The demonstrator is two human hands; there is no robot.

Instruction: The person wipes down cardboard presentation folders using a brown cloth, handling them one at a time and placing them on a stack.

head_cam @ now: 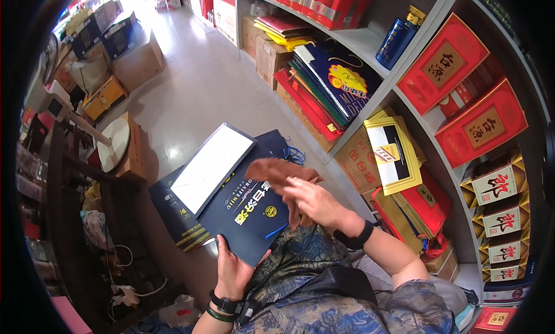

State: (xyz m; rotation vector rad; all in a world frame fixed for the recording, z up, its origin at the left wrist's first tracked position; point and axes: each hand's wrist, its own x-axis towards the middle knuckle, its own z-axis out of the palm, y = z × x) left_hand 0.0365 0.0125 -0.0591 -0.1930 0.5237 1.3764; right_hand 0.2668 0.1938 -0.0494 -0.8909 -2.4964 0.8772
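Note:
My left hand grips the near corner of a flat dark blue paper gift bag, which bears gold and white writing. The bag lies tilted before my lap, its blue cord handle hanging at the far end. A brown cloth is in my right hand, held on or just over the bag's printed face; the fingers look slightly blurred. Along the bag's left side shows a white rectangular panel with creases, perhaps its folded base. Further left and lower lies another dark blue gift bag.
To the right stands a grey shelf unit with red boxes, stacked paper bags and a blue bottle. On the left are a dark wooden rack, a fan-like stand on a round base, and cartons.

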